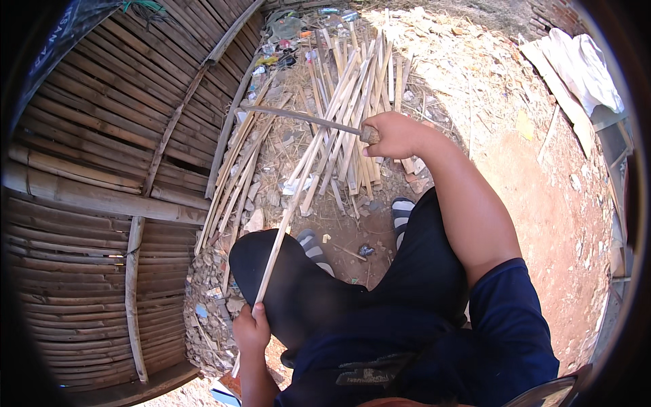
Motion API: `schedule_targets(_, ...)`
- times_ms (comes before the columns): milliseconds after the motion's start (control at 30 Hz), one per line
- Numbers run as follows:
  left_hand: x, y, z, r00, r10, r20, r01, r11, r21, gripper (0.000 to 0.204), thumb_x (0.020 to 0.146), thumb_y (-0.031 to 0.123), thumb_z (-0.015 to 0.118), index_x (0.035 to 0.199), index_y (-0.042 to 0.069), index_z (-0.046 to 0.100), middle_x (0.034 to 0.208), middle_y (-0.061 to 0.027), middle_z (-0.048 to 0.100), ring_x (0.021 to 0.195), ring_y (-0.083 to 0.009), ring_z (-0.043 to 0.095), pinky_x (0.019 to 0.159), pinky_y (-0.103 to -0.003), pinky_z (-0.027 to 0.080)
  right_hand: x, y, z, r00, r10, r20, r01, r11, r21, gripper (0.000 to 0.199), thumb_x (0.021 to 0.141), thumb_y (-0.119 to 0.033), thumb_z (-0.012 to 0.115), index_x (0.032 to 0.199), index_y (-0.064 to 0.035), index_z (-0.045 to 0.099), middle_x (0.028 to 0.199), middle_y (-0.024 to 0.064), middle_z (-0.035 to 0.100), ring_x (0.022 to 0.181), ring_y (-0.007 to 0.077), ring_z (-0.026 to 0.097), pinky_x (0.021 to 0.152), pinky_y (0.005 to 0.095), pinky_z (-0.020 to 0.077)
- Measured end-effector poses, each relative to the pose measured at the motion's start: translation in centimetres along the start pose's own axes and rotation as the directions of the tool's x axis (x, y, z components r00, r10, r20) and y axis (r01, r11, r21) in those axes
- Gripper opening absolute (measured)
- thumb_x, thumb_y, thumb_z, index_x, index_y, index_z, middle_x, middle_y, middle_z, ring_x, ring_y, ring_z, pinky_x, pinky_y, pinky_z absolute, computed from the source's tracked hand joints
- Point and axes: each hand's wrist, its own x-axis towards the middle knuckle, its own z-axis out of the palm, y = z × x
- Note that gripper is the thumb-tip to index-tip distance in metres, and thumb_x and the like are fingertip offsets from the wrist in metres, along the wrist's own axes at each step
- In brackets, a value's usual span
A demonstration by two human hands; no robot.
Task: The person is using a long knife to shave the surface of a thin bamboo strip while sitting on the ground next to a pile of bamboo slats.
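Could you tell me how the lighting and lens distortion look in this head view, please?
Head view: hard sunlight bleaches the pile of bamboo strips and the dirt ground; the bamboo wall bows strongly toward the rim, with dark corners. The right hand gripping the blade's handle and the left hand holding a bamboo strip look sharp, not blurred.

A woven wall of dark split bamboo slats point(102, 169) stands along the person's left. Ahead of the knees, a heap of pale split bamboo strips point(352, 88) lies on the bare reddish dirt ground point(542, 224), with litter just behind it. The left hand point(251, 330) sits low beside the left knee, gripping one long thin bamboo strip point(285, 224) that runs forward into the heap. The right hand point(397, 134) is over the heap, its long curved blade with a wooden handle point(305, 119) reaching leftward across that strip. A white cloth on a board point(583, 68) lies far right.
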Motion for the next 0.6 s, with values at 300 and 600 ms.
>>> schedule_targets(300,-0.5,0.1,0.2,1.000,0.004,-0.030,-0.004,1.000,0.002,0.062,0.100,0.055,0.048,0.076,-0.002,0.057,0.060,-0.0273,0.058,0.062,-0.0502,0.061,0.056,-0.055,0.045,-1.5,-4.8,1.2,0.875,-0.208,0.437,0.239,0.971,-0.017,0.055,0.077,-0.033,0.080,0.123,-0.0062,0.067,0.114,0.0188,0.069,0.112,0.0376,0.064,0.096,0.0442,0.0504)
schedule_targets(600,-0.2,0.2,0.3,0.999,0.020,-0.044,-0.020,1.000,0.017,0.061,0.100,0.053,0.048,0.075,-0.001,0.056,0.061,-0.0269,0.058,0.063,-0.0499,0.062,0.057,-0.054,0.045,-0.1,-1.4,-0.4,0.994,0.021,0.109,-0.018,0.999,-0.027,0.062,0.080,-0.034,0.078,0.130,-0.0009,0.062,0.119,0.0248,0.067,0.114,0.0387,0.063,0.099,0.0442,0.0496)
